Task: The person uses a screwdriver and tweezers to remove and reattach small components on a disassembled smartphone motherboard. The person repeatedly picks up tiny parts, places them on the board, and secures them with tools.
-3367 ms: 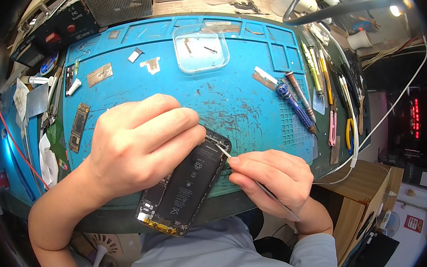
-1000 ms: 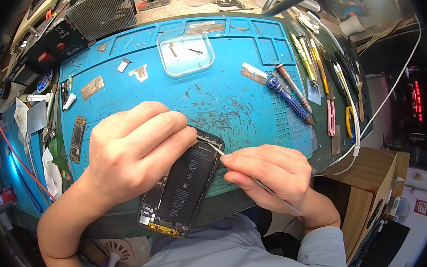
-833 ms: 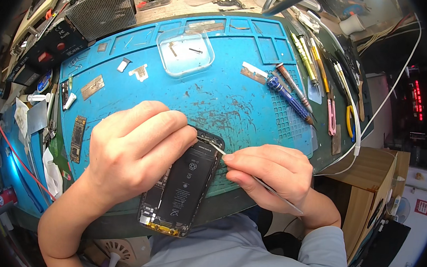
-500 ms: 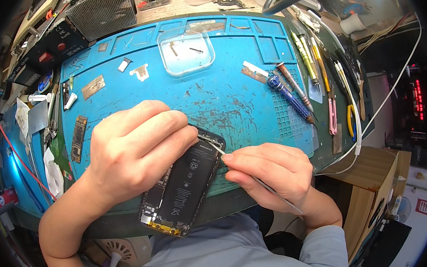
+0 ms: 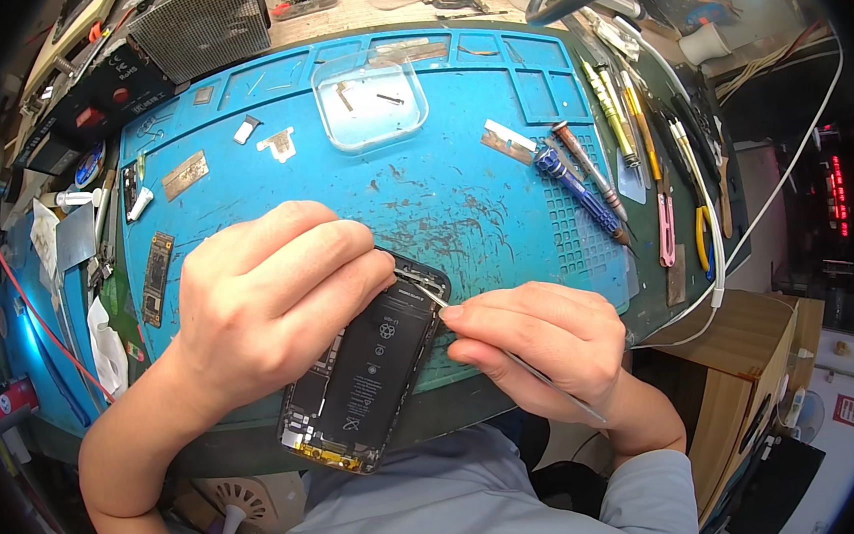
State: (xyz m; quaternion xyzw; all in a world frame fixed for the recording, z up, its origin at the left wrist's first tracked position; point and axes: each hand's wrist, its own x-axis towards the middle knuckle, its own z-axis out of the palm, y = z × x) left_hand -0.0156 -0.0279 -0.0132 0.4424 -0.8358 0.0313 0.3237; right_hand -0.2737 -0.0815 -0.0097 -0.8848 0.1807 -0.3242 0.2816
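An opened smartphone point(image 5: 368, 373) lies tilted at the near edge of the work mat, its black battery and inner parts bared, a yellow strip at its lower end. My left hand point(image 5: 269, 300) closes over its upper left side, fingertips pressed together at the top end; the thumb and the phone's left edge are partly hidden. Between the fingers of my right hand point(image 5: 546, 347) is a slim metal pick point(image 5: 558, 390), held like a pen. Its tip reaches inside the phone's upper right corner, close to my left fingertips.
The blue silicone mat point(image 5: 352, 196) bears a clear plastic tray point(image 5: 368, 127) with small parts. A blue screwdriver point(image 5: 583, 194) and several other tools lie at the right. Left are a circuit board point(image 5: 157, 279) and a black box with a mesh front point(image 5: 205, 24).
Both hands stay almost in place. The pick's tip and my right fingers have shifted very slightly to the left; the phone has not visibly moved.
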